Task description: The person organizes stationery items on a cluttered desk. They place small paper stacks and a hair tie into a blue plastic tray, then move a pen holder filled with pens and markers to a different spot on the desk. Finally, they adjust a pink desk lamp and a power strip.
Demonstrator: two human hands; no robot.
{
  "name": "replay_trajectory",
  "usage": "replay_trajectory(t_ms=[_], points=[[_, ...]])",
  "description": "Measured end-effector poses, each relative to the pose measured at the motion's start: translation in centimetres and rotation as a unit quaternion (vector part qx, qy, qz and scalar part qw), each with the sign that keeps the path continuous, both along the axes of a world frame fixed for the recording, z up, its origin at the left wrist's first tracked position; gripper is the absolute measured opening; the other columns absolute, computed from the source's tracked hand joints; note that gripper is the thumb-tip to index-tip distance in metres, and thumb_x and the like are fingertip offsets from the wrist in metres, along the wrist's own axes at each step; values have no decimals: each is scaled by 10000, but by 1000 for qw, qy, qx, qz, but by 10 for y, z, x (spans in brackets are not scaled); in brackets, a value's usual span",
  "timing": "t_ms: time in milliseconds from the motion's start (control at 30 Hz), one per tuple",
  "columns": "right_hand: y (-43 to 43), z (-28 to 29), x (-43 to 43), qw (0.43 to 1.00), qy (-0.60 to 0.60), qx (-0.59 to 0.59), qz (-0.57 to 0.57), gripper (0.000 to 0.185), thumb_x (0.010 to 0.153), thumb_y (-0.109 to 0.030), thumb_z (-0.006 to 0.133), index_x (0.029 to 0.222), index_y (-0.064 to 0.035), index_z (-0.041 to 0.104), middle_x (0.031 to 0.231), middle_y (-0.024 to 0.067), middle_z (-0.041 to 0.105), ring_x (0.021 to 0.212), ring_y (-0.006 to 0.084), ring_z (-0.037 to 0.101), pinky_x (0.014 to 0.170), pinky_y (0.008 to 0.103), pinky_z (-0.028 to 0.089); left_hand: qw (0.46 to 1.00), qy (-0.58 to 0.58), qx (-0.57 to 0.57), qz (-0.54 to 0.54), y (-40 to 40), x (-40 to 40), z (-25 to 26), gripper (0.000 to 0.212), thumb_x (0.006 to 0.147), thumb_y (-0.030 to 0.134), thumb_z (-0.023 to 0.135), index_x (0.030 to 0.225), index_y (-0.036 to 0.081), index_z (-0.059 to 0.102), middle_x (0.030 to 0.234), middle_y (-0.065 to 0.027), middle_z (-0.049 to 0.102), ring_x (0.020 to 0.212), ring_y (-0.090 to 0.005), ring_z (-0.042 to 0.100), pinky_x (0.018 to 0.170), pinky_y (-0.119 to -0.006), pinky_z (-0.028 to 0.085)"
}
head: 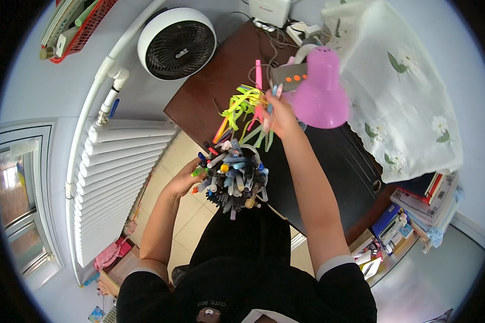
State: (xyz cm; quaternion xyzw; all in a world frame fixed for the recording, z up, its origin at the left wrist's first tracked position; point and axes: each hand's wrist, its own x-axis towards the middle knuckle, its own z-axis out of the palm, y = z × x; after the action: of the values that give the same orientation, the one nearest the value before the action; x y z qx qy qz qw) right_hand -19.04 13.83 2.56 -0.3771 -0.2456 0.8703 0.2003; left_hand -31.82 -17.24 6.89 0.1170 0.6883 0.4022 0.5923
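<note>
My left hand (184, 177) grips the side of a densely packed bunch of pens (236, 169), held over the front edge of the desk. Their many caps and ends point up towards me, and the container beneath is mostly hidden. Farther out, my right hand (281, 111) is closed around slender pink and light-blue strips (275, 97). Beside its fingers lies a loose tangle of yellow-green strips (240, 103), with pink, orange and pale-green ones among it. A straight pink strip (258, 74) sticks out beyond them.
A pink desk lamp (321, 97) stands right beside my right hand, with cables and a power strip (301, 32) behind it. A black desk mat (323, 173) covers part of the brown desk (202, 93). To the left are a fan (178, 44) and a white radiator (117, 169); books (426, 198) lie right.
</note>
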Motion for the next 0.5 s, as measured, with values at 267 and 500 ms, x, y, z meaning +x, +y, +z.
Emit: replay_trajectory(t_ms=[267, 500], points=[[-20, -3, 241, 986, -115, 82, 86, 359, 903, -86, 490, 1260, -48, 494, 1033, 49, 579, 772, 112, 517, 680, 257, 436, 993, -108, 18, -52, 72, 122, -18, 398, 877, 177, 596, 1230, 18, 499, 1045, -37, 580, 938, -103, 536, 774, -243, 431], [-65, -7, 373, 979, -128, 64, -145, 383, 948, -168, 447, 1319, -74, 446, 1006, 24, 585, 762, 101, 516, 638, 251, 413, 986, -140, 56, -72, 144, 246, -74, 420, 944, 304, 522, 1246, 18, 456, 1116, -89, 566, 1017, -179, 587, 918, -363, 490]])
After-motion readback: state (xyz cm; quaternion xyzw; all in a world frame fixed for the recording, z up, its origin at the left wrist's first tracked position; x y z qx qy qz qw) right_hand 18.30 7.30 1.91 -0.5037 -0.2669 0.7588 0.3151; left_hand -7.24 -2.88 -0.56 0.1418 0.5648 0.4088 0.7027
